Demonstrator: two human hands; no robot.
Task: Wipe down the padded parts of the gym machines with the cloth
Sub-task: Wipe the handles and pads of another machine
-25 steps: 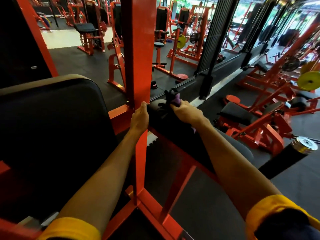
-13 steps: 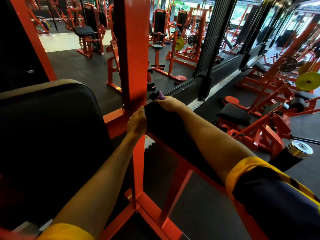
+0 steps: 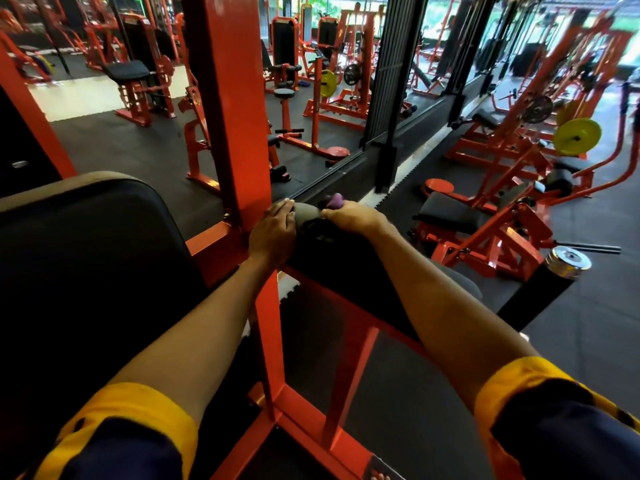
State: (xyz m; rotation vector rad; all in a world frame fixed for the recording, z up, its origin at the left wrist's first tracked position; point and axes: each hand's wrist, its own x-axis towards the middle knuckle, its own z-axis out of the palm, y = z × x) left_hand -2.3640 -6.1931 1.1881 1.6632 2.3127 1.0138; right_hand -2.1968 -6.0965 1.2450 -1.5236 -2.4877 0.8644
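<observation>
A long black padded seat (image 3: 349, 271) runs from the centre toward me on an orange frame. My right hand (image 3: 348, 216) grips a purple cloth (image 3: 335, 201) at the pad's far end, with a bit of cloth showing past the knuckles. My left hand (image 3: 274, 232) rests on the pad's far left corner beside the orange upright post (image 3: 232, 109), fingers fairly straight. A large black back pad (image 3: 86, 265) fills the left side.
A black roller with a chrome end cap (image 3: 564, 263) juts out at the right. Orange machines, a yellow weight plate (image 3: 576, 136) and a black pillar (image 3: 389, 98) stand on the dark rubber floor beyond.
My right hand has slid the cloth along the far end of the pad, first away and left, then a little back to the right. My left hand has shifted onto the pad's corner.
</observation>
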